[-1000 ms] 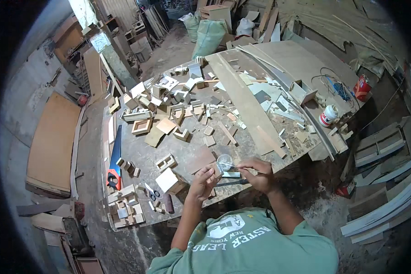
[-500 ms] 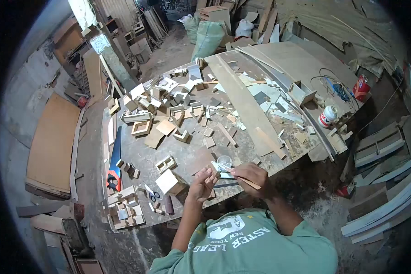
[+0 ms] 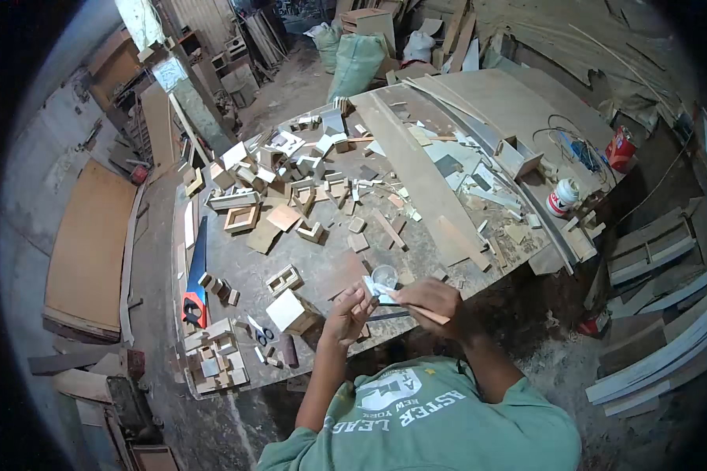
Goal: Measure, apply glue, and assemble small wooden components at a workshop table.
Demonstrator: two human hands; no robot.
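My left hand (image 3: 347, 312) pinches a small pale piece (image 3: 374, 289) at the near edge of the workbench (image 3: 322, 267). My right hand (image 3: 430, 300) grips a thin flat wooden stick (image 3: 421, 312), its tip resting on that piece. A small clear round container (image 3: 384, 275) stands just beyond both hands. The hands nearly touch each other over the bench edge.
Small wooden frames and blocks (image 3: 291, 184) litter the bench. A long board (image 3: 416, 174) runs across it. A hand saw (image 3: 195, 271) and scissors (image 3: 258, 331) lie at the left. A white bottle (image 3: 562, 197) and red can (image 3: 620, 148) stand at the right. Planks (image 3: 652, 345) are stacked on the floor.
Both hands have shifted slightly toward the near edge of the bench. The right hand turned the stick, working it over the small piece.
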